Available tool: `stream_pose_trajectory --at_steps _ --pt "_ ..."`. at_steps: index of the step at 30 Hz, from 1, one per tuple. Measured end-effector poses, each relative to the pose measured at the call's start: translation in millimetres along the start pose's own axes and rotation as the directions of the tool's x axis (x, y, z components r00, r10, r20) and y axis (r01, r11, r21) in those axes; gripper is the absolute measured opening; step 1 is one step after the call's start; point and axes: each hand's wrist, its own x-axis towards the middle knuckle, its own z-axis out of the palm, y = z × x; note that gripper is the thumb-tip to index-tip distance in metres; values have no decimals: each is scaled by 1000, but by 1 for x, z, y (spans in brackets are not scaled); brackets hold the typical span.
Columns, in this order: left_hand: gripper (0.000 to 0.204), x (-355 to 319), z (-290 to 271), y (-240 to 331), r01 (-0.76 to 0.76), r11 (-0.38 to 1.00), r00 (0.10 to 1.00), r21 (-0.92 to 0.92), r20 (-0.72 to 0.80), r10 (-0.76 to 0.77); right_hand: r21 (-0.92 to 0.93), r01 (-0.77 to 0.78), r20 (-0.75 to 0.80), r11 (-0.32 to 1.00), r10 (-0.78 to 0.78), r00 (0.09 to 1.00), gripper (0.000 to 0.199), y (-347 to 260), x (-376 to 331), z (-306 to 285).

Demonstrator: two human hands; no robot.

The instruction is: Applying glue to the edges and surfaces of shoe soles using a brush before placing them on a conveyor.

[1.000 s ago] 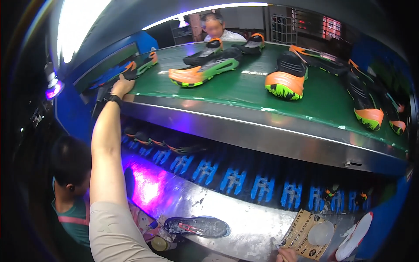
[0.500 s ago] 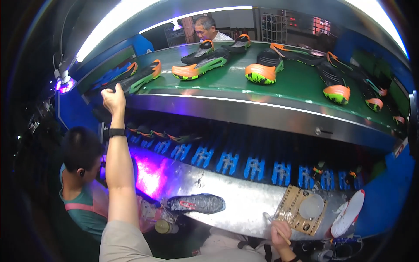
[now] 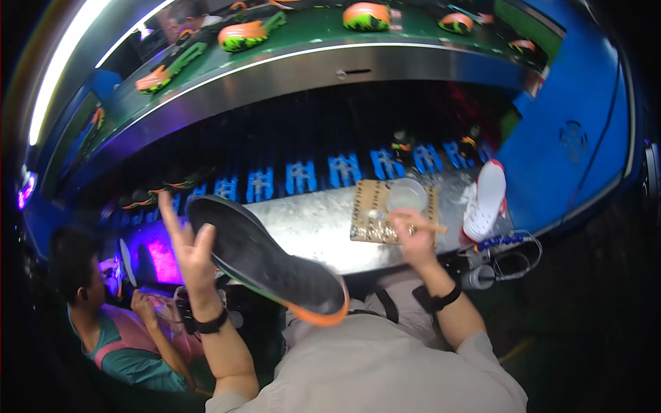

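Note:
My left hand [image 3: 191, 255] is at the left with its index finger stretched up and its thumb against a shoe sole [image 3: 275, 258]. The sole is black inside with a green side and an orange end, and it hangs tilted over the bench edge, in front of my body. My other left fingers are partly hidden. My right hand [image 3: 416, 241] is closed around a brush [image 3: 432, 226] with a wooden handle. Its head lies over a brown cardboard sheet [image 3: 363, 230], beside a translucent round bowl [image 3: 407, 195].
A white-and-red shoe [image 3: 490, 203] stands right of the cardboard on the metal bench [image 3: 323, 237]. Blue holders [image 3: 301, 177] line the back of the bench. Above runs a green conveyor [image 3: 303, 34] carrying several soles. A co-worker [image 3: 103, 310] sits at the left.
My left hand has come down from the conveyor toward me, now with a sole. My right hand has lifted with the brush. The view has turned to the right and downward.

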Motion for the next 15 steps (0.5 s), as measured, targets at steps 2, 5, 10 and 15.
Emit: stream_pose_trajectory --at_steps 2,5,10,15 --pt "85 -32 35 -3 237 954 961 -186 190 -201 -79 0 -69 997 -6 998 13 -11 24 -37" --pt "57 -84 29 -60 694 521 720 -497 473 -508 -223 -57 -72 973 42 997 14 -10 49 -71" --pt "76 -121 50 -37 823 41 565 -567 808 -170 -443 -8 57 896 38 998 21 7 61 -73" --pt "94 -145 42 -29 919 117 393 -378 902 -177 -380 -54 52 923 80 995 18 -3 64 -64"
